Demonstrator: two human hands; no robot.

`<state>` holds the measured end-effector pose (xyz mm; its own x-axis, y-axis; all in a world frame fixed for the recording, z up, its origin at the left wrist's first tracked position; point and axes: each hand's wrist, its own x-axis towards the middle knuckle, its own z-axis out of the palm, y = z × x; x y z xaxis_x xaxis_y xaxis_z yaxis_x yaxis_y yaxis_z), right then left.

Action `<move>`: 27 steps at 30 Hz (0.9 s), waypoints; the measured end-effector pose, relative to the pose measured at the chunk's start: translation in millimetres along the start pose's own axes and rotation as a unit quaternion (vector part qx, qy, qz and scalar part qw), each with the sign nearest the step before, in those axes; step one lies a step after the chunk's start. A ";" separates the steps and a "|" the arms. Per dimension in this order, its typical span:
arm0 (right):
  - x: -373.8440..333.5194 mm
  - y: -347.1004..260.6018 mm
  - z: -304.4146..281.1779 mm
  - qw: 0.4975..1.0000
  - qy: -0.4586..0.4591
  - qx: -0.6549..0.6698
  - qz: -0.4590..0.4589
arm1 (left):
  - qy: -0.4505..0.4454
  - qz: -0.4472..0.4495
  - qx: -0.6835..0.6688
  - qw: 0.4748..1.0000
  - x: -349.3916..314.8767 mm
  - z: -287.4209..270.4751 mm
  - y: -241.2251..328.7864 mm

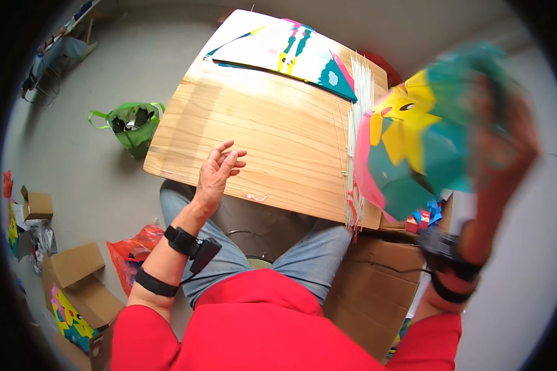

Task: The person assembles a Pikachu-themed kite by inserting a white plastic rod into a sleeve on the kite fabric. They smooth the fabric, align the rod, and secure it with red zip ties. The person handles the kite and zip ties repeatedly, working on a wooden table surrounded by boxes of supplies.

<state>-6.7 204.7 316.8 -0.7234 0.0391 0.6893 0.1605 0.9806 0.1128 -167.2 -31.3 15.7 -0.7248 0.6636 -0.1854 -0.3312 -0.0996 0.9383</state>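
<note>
Hovering left hand (215, 173), raised right hand (507, 139)

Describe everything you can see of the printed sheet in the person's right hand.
The printed sheet is mostly teal, with pink along its left side and a yellow cartoon figure. It looks thin and flexible, though whether film or fabric I cannot tell. The right hand holds it by its right part, raised at the right side of the wooden table. Blur hides its upper right outline and the exact grip.
</note>
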 end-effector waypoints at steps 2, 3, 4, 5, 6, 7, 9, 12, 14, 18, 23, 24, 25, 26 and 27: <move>0.9 -53.4 74.0 0.985 -0.061 -0.152 -0.055 | 0.012 -0.035 -0.070 0.997 -3.8 -1.8 -2.8; -1.7 -82.6 113.8 0.988 -0.069 -0.121 -0.063 | 0.013 -0.052 -0.105 0.993 -5.5 -1.8 -2.9; -5.6 -108.3 152.8 0.991 -0.072 -0.083 -0.071 | 0.021 -0.070 -0.105 0.992 -11.0 -7.0 0.0; -14.2 -128.6 189.9 0.989 -0.084 -0.106 -0.060 | 0.040 -0.084 -0.125 0.988 -15.5 -16.3 -2.3; -27.7 -145.8 233.9 0.990 -0.111 -0.076 -0.046 | 0.062 -0.100 -0.144 0.983 -19.0 -28.4 -9.0; -44.6 -155.7 274.2 0.986 -0.158 -0.055 0.005 | 0.070 -0.118 -0.165 0.977 -14.9 -30.2 -14.1; -72.8 -165.6 338.7 0.963 -0.248 0.004 0.109 | 0.089 -0.147 -0.185 0.968 -6.2 -34.6 -23.4; -100.8 -179.6 337.4 0.939 -0.293 0.157 0.087 | 0.123 -0.148 -0.151 0.970 -1.1 -52.1 -37.7; -110.3 -168.5 316.0 0.904 -0.315 0.275 0.091 | 0.166 -0.108 -0.009 0.980 9.4 -61.6 -58.2; -178.1 -115.9 261.7 0.915 -0.130 0.300 0.236 | 0.091 0.155 0.529 0.829 23.0 -22.8 -36.7; -257.3 -30.5 216.4 0.915 -0.179 0.094 0.348 | -0.085 0.288 0.607 0.736 72.1 23.7 -23.2; -262.4 -22.1 217.4 0.919 -0.186 0.075 0.340 | -0.109 0.298 0.625 0.713 83.4 32.6 -26.5; -266.8 -17.9 218.0 0.920 -0.217 0.082 0.317 | -0.132 0.308 0.642 0.690 93.1 40.3 -32.8; -266.9 -17.5 219.5 0.919 -0.245 0.091 0.296 | -0.156 0.319 0.660 0.662 101.7 43.9 -37.9; -267.7 -17.8 221.3 0.917 -0.273 0.102 0.273 | -0.191 0.299 0.660 0.662 107.8 45.2 -44.1</move>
<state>35.5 219.4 -28.0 -0.8094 0.5713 0.1360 0.5108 0.7991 -0.3169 -203.4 78.1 -32.4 -0.1987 0.9623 0.1859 0.9458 0.1385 0.2938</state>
